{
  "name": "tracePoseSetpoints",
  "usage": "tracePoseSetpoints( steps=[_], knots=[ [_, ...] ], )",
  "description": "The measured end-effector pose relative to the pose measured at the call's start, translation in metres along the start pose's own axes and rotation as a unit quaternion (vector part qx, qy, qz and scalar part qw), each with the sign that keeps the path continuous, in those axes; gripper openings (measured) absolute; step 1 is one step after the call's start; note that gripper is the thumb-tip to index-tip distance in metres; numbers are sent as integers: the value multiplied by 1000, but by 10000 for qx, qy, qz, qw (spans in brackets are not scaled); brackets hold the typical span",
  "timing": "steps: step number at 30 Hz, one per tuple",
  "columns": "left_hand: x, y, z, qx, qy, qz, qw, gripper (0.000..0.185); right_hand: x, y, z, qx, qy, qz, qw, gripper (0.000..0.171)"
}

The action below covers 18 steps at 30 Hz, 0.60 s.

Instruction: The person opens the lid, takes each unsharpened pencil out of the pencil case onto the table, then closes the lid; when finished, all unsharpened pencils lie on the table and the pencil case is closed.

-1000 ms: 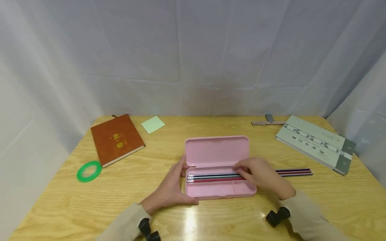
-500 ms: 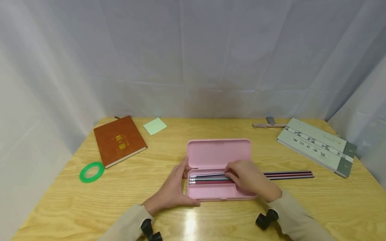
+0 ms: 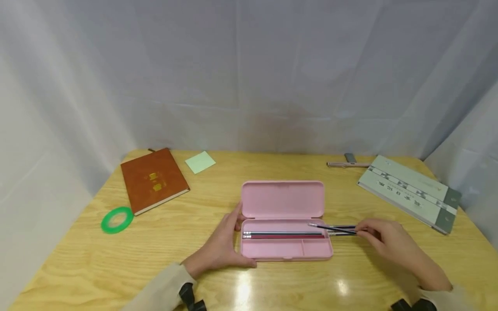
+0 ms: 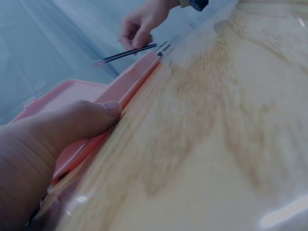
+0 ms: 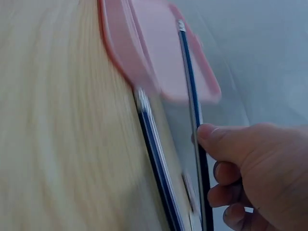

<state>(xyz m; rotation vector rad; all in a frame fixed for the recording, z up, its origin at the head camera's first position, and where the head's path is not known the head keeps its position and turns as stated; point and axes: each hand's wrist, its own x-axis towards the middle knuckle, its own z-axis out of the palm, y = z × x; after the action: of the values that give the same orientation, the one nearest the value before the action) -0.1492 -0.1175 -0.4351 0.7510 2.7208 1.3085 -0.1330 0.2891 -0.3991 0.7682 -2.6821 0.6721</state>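
Observation:
A pink pencil case [image 3: 282, 199] lies open in the middle of the wooden table [image 3: 155, 259], with a few pencils [image 3: 284, 234] lined up in its tray. My left hand [image 3: 229, 235] grips the case's left end, thumb along the front edge [image 4: 91, 120]. To the right of the case, my right hand [image 3: 369, 231] pinches a dark pencil [image 3: 332, 227] and holds it slightly raised, its eraser end pointing over the tray's right end. The right wrist view shows that pencil [image 5: 190, 72] between thumb and fingers. More pencils [image 3: 344, 233] lie on the table just beneath it.
A brown notebook [image 3: 153, 179], a green tape roll [image 3: 116, 220] and a green sticky note [image 3: 200, 162] sit at the back left. A pen [image 3: 346, 164] and a grey-green book [image 3: 408, 188] lie at the back right. White cloth walls in the table.
My right hand has left the case's tray, moved right to the pencils on the table and lifted one. The left hand has stayed on the case.

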Motion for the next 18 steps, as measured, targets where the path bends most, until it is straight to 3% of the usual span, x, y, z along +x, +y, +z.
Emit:
tracePoseSetpoints(
  steps=[4, 9, 18],
  knots=[
    [0, 1, 0, -13, -10, -41, 10000, 148, -30, 25, -12, -223, -135, 388, 9989, 21],
    [-1, 1, -1, 2, -29, -98, 9999, 147, -49, 40, -14, -354, -161, 500, 9980, 19],
    [0, 1, 0, -6, -52, -193, 9998, 146, -33, 33, -2, -375, -260, 743, 9962, 15]
  ],
)
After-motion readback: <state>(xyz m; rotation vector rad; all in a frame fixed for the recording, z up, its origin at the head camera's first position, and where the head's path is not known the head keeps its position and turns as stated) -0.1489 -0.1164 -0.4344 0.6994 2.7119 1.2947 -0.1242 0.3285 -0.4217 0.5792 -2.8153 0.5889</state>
